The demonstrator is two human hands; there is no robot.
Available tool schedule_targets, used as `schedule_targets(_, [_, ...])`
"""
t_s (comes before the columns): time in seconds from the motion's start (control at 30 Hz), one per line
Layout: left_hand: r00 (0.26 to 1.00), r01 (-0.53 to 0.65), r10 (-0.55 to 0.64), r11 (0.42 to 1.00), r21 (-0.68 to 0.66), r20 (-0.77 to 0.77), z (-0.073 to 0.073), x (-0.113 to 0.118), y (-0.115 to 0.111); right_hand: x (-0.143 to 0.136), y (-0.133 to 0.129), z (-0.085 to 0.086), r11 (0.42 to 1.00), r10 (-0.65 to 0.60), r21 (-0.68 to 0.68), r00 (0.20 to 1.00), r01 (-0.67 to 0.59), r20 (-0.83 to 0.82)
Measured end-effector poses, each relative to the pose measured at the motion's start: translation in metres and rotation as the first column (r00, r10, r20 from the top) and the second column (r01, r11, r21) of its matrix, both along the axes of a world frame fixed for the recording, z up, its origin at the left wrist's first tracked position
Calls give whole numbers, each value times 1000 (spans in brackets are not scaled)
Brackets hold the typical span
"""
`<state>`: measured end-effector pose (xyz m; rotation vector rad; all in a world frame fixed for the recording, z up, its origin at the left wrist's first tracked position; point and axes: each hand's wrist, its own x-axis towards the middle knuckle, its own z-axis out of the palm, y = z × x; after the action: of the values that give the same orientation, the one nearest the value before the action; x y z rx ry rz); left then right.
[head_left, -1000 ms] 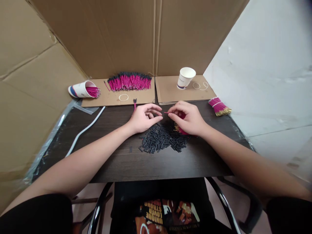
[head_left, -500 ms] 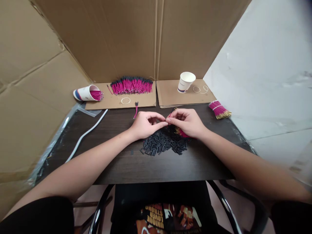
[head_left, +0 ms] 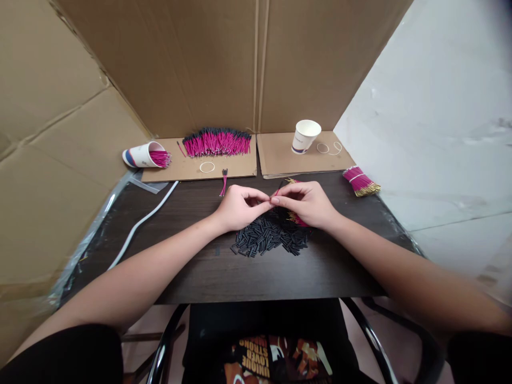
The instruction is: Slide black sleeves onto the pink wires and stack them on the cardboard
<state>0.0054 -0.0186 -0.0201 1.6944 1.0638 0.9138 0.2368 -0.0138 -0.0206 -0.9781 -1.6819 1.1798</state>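
Observation:
Over a heap of small black sleeves [head_left: 260, 234], the fingertips of both hands meet in a pinch. A thin pink wire [head_left: 277, 192] with a dark upper end slants up from between them. My left hand [head_left: 242, 208] closes thumb and forefinger at the wire's lower end, which the fingers hide. My right hand [head_left: 310, 204] pinches the same wire from the other side. Under and behind the right hand lies a pile of pink wires with gold ends [head_left: 294, 217], partly covered. Left of the hands, a few black-tipped pink wires [head_left: 224, 183] lie on the dark table [head_left: 192, 266].
Many black-tipped pink wires [head_left: 218, 143] lie in a row on cardboard [head_left: 172, 173]. A tipped paper cup [head_left: 138, 155] holds pink wires; another cup [head_left: 306, 137] stands upright near rubber bands [head_left: 328, 148]. A banded wire bundle [head_left: 360, 181] lies right, a white cable [head_left: 142, 218] left.
The fingertips have shifted slightly left and closer together. The pink wire's dark end now shows more clearly above them, and gold wire ends show behind the right hand.

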Motion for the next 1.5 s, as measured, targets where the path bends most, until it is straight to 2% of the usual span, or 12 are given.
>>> schedule_targets(0.17, [1000, -16, 16, 1000, 10, -25, 5, -2, 1, 0, 0, -3, 999, -9, -48, 1000, 8, -19])
schedule_targets(0.23, [994, -81, 84, 996, 35, -69, 7, -7, 8, 0, 0, -5, 997, -21, -74, 1000, 19, -23])
schedule_targets(0.3, [971, -198, 203, 979, 48, -123, 10, -18, 21, 1, 1, -8, 997, -26, -79, 1000, 25, -12])
schedule_targets(0.37, [903, -356, 365, 931, 77, -226, 12, -33, 36, 2, 0, -10, 998, -27, -64, 1000, 27, 7])
schedule_targets(0.47, [758, -488, 481, 866, 108, -441, 16, -58, 58, 3, 0, -10, 999, -16, -41, 999, 17, 31])
schedule_targets(0.6, [647, -497, 447, 862, 104, -618, 22, -76, 69, 3, -1, -9, 1000, -4, -12, 999, 5, 52])
schedule_targets(0.73, [588, -489, 398, 868, 82, -704, 25, -74, 66, 3, 0, -9, 1000, 6, 0, 998, -6, 68])
schedule_targets(0.97, [603, -445, 409, 885, 137, -685, 27, -68, 62, 4, 1, -11, 1000, 8, 14, 996, -9, 88])
schedule_targets(1.13, [568, -455, 403, 880, 135, -718, 27, -68, 62, 6, 1, -7, 999, 11, 29, 994, -15, 105])
schedule_targets(1.5, [549, -423, 360, 898, 121, -754, 28, -65, 60, 7, 3, -9, 998, 14, 57, 987, -23, 160])
